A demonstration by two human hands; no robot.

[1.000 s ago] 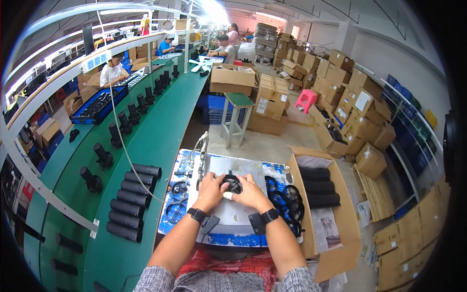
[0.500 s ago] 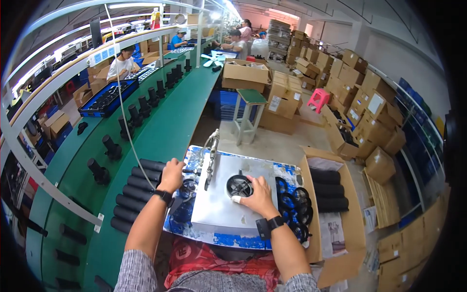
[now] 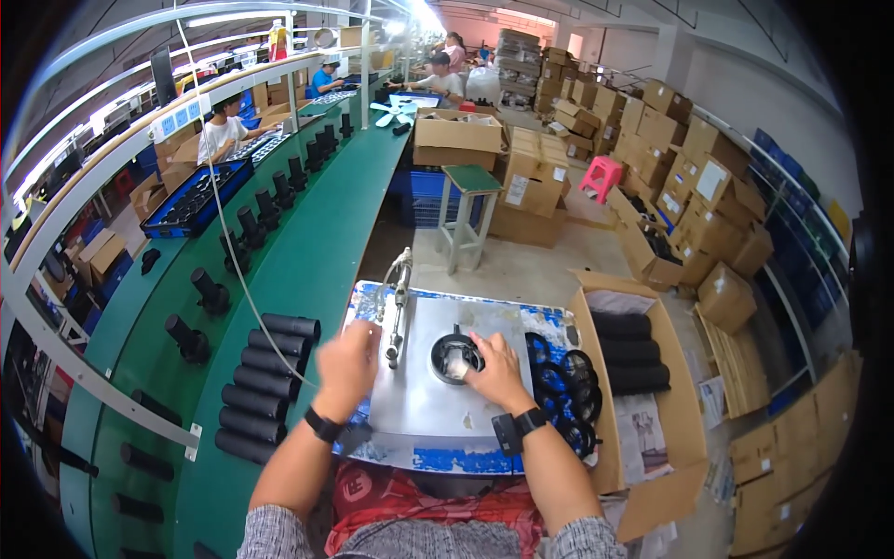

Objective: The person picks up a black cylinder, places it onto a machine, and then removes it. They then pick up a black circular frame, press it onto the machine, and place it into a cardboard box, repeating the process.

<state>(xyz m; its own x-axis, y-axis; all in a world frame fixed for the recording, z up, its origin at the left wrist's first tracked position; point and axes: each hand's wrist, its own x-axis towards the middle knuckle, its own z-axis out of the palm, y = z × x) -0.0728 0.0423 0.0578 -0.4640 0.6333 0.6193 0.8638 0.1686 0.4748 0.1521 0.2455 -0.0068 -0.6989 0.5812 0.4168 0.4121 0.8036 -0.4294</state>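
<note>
On a bare metal plate (image 3: 428, 410) lies a round black plastic ring part (image 3: 438, 372). My right hand (image 3: 496, 373) grips it from the right side, with the white-wrapped thumb across its middle and the fingers at its far rim. My left hand (image 3: 348, 365) is blurred by motion over the plate's left edge, its fingers hard to make out. Just beyond it stands a metal toggle-like fixture (image 3: 399, 317) with a hose. Several loose black rings (image 3: 579, 387) lie in a pile to the right of the plate.
Black tubes (image 3: 261, 382) lie in a row on the green bench (image 3: 326, 233) at left, with upright black parts behind. An open carton (image 3: 689, 438) at right holds black foam-like rolls (image 3: 624, 340). A stool (image 3: 468, 214), stacked boxes and co-workers are farther off.
My left hand has come away from the metal fixture's side and moved toward me. My right thumb has shifted inward over the ring part's middle. The view has shifted slightly.
</note>
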